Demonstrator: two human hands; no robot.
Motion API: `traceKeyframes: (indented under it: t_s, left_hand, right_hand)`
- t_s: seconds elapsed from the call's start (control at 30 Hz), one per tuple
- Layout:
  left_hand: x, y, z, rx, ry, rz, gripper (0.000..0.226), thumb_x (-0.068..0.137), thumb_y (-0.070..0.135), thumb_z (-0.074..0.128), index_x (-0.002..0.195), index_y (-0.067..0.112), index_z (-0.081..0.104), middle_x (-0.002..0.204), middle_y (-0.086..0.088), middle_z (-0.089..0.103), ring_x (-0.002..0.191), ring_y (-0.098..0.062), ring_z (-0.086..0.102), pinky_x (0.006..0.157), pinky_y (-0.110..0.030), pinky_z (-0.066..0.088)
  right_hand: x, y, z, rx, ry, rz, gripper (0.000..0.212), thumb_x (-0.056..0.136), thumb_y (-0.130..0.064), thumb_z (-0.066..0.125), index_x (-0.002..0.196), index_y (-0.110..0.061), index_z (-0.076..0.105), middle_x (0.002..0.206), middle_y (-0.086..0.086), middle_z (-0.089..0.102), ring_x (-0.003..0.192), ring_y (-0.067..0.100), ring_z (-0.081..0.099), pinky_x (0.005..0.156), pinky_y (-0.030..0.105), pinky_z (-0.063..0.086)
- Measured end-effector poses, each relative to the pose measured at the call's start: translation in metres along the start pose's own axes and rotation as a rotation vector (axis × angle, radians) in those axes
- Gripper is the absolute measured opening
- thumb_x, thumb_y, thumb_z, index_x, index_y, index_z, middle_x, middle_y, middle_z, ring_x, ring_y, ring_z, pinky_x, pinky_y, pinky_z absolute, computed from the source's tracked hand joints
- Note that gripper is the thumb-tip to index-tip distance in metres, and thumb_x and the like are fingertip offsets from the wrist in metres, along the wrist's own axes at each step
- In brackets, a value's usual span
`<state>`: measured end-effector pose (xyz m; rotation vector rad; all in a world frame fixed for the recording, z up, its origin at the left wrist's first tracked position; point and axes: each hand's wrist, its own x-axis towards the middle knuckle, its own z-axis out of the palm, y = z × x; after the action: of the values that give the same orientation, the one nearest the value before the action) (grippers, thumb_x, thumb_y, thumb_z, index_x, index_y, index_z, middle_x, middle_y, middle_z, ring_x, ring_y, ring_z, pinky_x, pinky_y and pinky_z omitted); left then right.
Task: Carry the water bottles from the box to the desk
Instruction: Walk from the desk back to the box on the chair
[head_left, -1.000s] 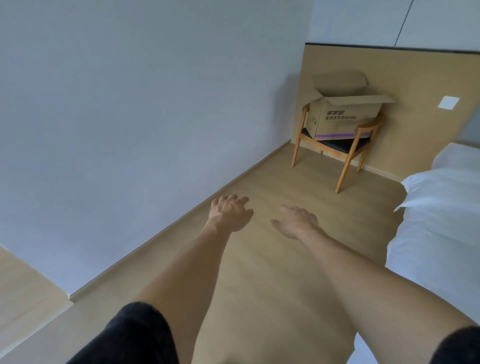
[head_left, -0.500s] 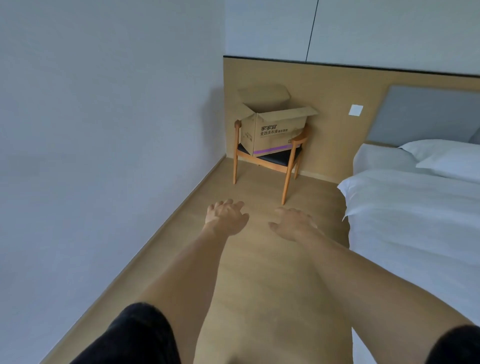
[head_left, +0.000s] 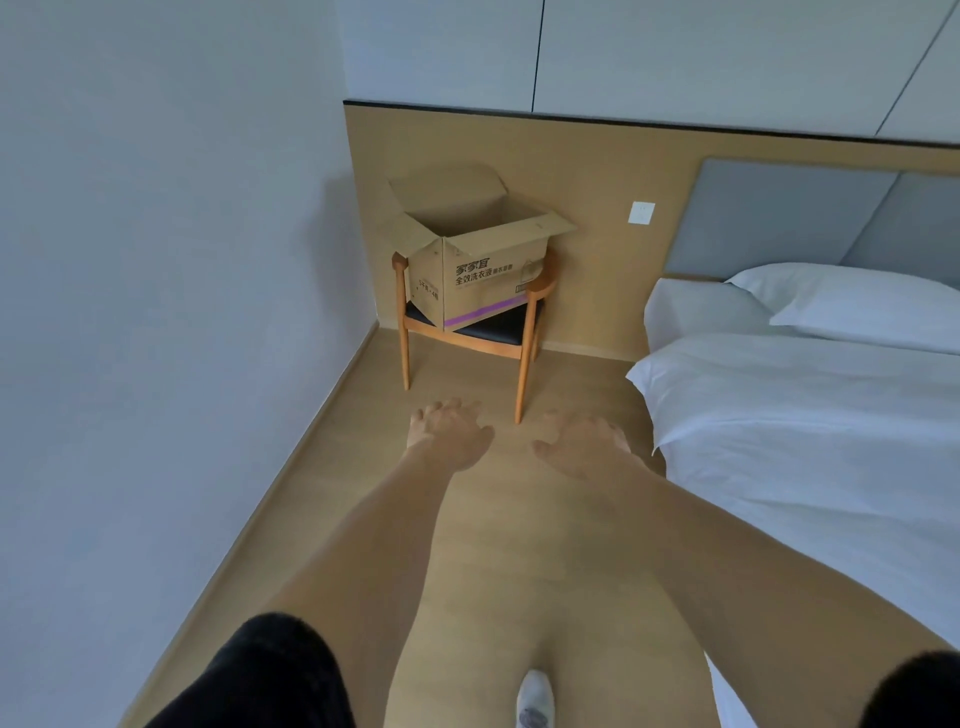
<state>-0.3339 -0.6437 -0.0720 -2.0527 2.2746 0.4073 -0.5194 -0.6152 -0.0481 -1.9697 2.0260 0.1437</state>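
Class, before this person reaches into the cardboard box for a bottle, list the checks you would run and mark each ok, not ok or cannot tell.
1. Left hand free, fingers relaxed: ok.
2. Right hand free, holding nothing: ok.
3. Brown cardboard box has its flaps open: ok.
4. Box rests on the wooden chair with a dark seat: ok.
5. Light wooden floor bare between hands and chair: ok.
6. Bottles inside the box: cannot tell, its interior is hidden.
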Motion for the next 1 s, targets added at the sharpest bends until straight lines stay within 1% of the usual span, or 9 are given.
traceKeyframes:
  t_s: [0.17,0.3,0.4,0.57,0.6,0.77,0.83,0.93,1.0]
  left_hand:
    - [0.065,-0.004,-0.015,0.025,-0.01,0.008,0.049,0.104,0.043,0.036,0.15,0.026,0.042,0.151,-0.007,0.047,0.139,-0.031,0.042,0.116,-0.051,0.032]
    - [0.134,-0.009,-0.035,0.038,0.017,-0.01,0.046,0.103,0.04,0.036,0.145,0.025,0.047,0.147,-0.007,0.05,0.136,-0.03,0.044,0.114,-0.05,0.034]
    - [0.192,-0.01,-0.051,0.016,0.032,-0.035,0.045,0.102,0.04,0.037,0.143,0.026,0.049,0.145,-0.007,0.051,0.133,-0.03,0.045,0.111,-0.049,0.035]
    - [0.281,-0.004,-0.079,-0.003,0.08,-0.048,0.032,0.1,0.035,0.036,0.125,0.023,0.053,0.13,-0.008,0.057,0.122,-0.031,0.051,0.106,-0.05,0.041]
    - [0.296,-0.001,-0.083,-0.002,0.083,-0.04,0.032,0.1,0.035,0.036,0.126,0.023,0.052,0.129,-0.008,0.057,0.122,-0.032,0.051,0.106,-0.051,0.041]
    - [0.362,0.013,-0.097,-0.027,0.098,-0.017,0.044,0.102,0.041,0.037,0.143,0.027,0.047,0.134,-0.007,0.055,0.127,-0.031,0.048,0.11,-0.05,0.037]
    - [0.391,0.019,-0.103,0.002,0.088,-0.003,0.043,0.104,0.042,0.036,0.143,0.026,0.046,0.134,-0.008,0.055,0.126,-0.031,0.048,0.11,-0.051,0.037]
    - [0.437,0.029,-0.11,0.023,0.108,0.026,0.041,0.104,0.041,0.037,0.138,0.024,0.049,0.133,-0.008,0.056,0.123,-0.03,0.051,0.108,-0.05,0.041]
    - [0.473,0.036,-0.115,0.003,0.114,0.044,0.042,0.103,0.04,0.038,0.14,0.022,0.049,0.139,-0.009,0.054,0.127,-0.031,0.049,0.108,-0.049,0.039]
  right_hand:
    - [0.073,0.003,-0.007,0.034,-0.005,-0.005,0.058,0.099,-0.054,0.043,0.152,-0.031,0.037,0.145,0.006,0.052,0.134,0.029,0.047,0.112,0.045,0.038]
    - [0.154,0.002,-0.027,0.042,-0.017,-0.005,0.062,0.098,-0.057,0.044,0.154,-0.032,0.035,0.15,0.01,0.047,0.137,0.033,0.043,0.112,0.047,0.036]
    - [0.214,0.005,-0.047,0.073,-0.02,-0.033,0.063,0.096,-0.058,0.045,0.152,-0.031,0.037,0.147,0.01,0.05,0.135,0.033,0.045,0.11,0.048,0.037]
    - [0.306,0.014,-0.077,0.082,0.002,-0.064,0.062,0.095,-0.061,0.047,0.147,-0.028,0.042,0.143,0.007,0.054,0.133,0.03,0.048,0.107,0.049,0.037]
    - [0.322,0.016,-0.082,0.077,-0.001,-0.059,0.061,0.094,-0.062,0.047,0.145,-0.027,0.044,0.14,0.007,0.055,0.131,0.029,0.049,0.106,0.049,0.038]
    - [0.388,0.032,-0.105,0.072,-0.018,-0.064,0.047,0.094,-0.061,0.047,0.126,-0.028,0.051,0.121,0.005,0.06,0.116,0.028,0.056,0.097,0.045,0.045]
    - [0.411,0.041,-0.112,0.09,0.002,-0.053,0.047,0.094,-0.06,0.047,0.129,-0.029,0.051,0.122,0.004,0.06,0.119,0.028,0.056,0.1,0.046,0.046]
    - [0.445,0.052,-0.125,0.111,0.04,-0.012,0.056,0.095,-0.06,0.047,0.141,-0.029,0.045,0.132,0.006,0.059,0.126,0.03,0.053,0.102,0.046,0.042]
    - [0.47,0.059,-0.134,0.119,0.045,0.015,0.054,0.095,-0.058,0.046,0.141,-0.03,0.044,0.133,0.007,0.058,0.126,0.031,0.051,0.101,0.046,0.039]
